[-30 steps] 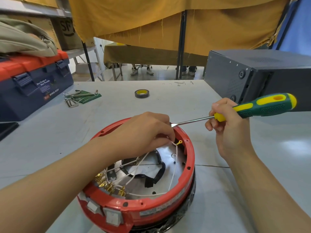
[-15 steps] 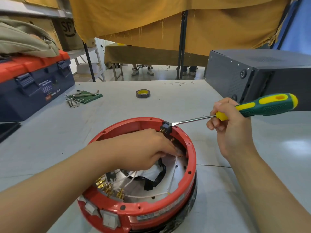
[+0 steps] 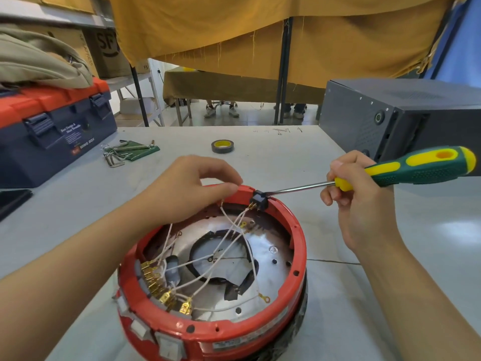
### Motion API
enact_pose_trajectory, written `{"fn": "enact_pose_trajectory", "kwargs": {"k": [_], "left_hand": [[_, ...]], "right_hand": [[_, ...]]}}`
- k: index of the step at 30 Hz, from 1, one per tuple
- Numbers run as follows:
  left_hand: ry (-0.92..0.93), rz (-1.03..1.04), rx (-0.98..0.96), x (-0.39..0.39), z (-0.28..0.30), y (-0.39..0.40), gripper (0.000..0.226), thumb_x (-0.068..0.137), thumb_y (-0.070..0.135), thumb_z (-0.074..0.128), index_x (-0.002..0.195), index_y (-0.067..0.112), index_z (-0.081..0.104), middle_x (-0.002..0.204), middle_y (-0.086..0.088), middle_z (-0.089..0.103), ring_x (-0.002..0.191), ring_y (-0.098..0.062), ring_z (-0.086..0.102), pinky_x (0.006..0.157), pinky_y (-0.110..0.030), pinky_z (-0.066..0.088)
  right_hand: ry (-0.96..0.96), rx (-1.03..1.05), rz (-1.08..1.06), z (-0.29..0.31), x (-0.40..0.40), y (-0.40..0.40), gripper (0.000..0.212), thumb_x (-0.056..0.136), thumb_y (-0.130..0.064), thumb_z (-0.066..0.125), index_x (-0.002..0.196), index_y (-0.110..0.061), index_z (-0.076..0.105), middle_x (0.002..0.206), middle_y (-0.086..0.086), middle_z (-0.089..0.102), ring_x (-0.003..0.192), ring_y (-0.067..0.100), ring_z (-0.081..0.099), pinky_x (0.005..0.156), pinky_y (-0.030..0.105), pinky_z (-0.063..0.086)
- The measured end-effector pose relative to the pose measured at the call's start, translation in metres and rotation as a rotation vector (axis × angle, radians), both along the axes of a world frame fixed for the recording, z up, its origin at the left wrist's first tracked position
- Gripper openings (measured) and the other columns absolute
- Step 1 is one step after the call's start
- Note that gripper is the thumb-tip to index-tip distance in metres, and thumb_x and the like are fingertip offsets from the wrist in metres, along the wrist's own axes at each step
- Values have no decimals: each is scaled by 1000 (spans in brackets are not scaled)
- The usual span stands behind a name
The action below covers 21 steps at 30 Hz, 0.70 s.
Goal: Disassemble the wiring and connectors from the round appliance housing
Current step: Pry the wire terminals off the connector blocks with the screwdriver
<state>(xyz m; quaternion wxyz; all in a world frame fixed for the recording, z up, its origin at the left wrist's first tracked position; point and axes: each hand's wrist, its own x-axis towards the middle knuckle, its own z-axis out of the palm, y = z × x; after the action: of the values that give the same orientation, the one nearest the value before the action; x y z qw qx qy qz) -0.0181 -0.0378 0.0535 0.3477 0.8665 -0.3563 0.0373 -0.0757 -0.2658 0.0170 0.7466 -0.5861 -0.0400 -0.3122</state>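
The round red plastic appliance housing (image 3: pixel 296 246) is sitting open side up on the pale grey worktable (image 3: pixel 260 162), right in front of the person, and the action is at its far rim. The left hand (image 3: pixel 187 191) is pinching thin white wires (image 3: pixel 235 231) between thumb and fingertips just above the rim, lifting them clear of the shiny metal plate (image 3: pixel 265 251) inside. The right hand (image 3: pixel 356 201) is wrapping its fingers round the green and yellow handled screwdriver (image 3: pixel 406 170), whose steel tip is touching the small black terminal block (image 3: pixel 259 199) perched on the rim. Judging by how things lie, this is mid-task: several wire ends with gold ring lugs (image 3: pixel 264 298) are already hanging free over the plate, so those fixings look undone. Still left, it seems: the black block is holding at least one wire, and the row of brass spade connectors (image 3: pixel 161 285) along the near left wall is looking fully plugged in. Whether the block itself is loose from the rim cannot be told. Off to the side, a blue and red toolbox (image 3: pixel 52 131), a set of hex keys (image 3: pixel 125 149), a roll of dark tape (image 3: pixel 222 146) and a grey metal case (image 3: pixel 390 118) are waiting on the table.
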Motion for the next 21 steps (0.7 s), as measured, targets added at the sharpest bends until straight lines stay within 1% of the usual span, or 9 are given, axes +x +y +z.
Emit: {"fn": "enact_pose_trajectory", "kwargs": {"k": [2,4,6,8,10,12,14,18,21], "left_hand": [[-16,84,83,10,-3,-2,26,84,31,66,111,31,65,115,16,62,108,3,55,102,-25,40],[18,61,187,15,-8,-6,40,84,40,64,123,36,57,130,17,53,120,0,46,103,-19,31],[60,-2,288,17,-12,-13,53,82,52,61,132,40,48,138,18,46,125,0,41,102,-18,27],[60,-59,392,18,-19,-17,67,79,63,58,138,40,39,144,18,40,129,-1,36,108,-23,27],[40,-85,423,20,-23,-18,74,74,66,52,141,38,36,148,17,36,134,-3,31,115,-31,23],[65,-101,387,22,-24,-16,74,73,65,51,141,39,36,148,17,35,135,-3,30,116,-35,23],[76,-116,369,24,-25,-15,73,73,64,53,140,40,37,146,19,37,134,-1,31,115,-35,23],[84,-121,324,26,-27,-15,63,79,57,61,136,45,39,138,27,39,128,1,34,113,-32,24],[84,-121,307,26,-29,-14,59,83,50,63,136,48,38,134,29,39,125,3,32,111,-27,22]], "right_hand": [[-3,-64,7,0,-1,1,25,72,-10,55,49,-21,53,52,-1,39,43,11,37,45,20,37],[-3,-158,12,-1,-1,2,21,70,-13,58,51,-22,54,51,-4,40,44,12,39,47,22,38],[-10,-246,17,-3,-2,2,14,67,-22,62,55,-22,55,51,-6,43,45,13,42,50,26,39],[-14,-296,16,-3,-3,1,13,67,-28,61,57,-22,55,50,-5,45,45,13,43,53,30,38],[-17,-323,8,-3,-3,0,13,68,-29,60,58,-22,55,48,-3,46,45,12,43,54,31,38],[-21,-355,-1,-2,-3,0,14,68,-29,60,58,-22,54,47,-5,46,44,12,43,54,31,38],[-25,-390,-5,0,-3,1,15,69,-30,59,57,-23,54,45,-7,46,44,12,44,53,30,38],[-34,-451,-9,4,-6,3,17,70,-30,57,58,-20,51,44,-7,46,44,14,45,50,21,40],[-43,-519,-8,7,-10,4,19,72,-32,56,62,-16,52,47,-1,48,46,14,48,51,20,42]]}}
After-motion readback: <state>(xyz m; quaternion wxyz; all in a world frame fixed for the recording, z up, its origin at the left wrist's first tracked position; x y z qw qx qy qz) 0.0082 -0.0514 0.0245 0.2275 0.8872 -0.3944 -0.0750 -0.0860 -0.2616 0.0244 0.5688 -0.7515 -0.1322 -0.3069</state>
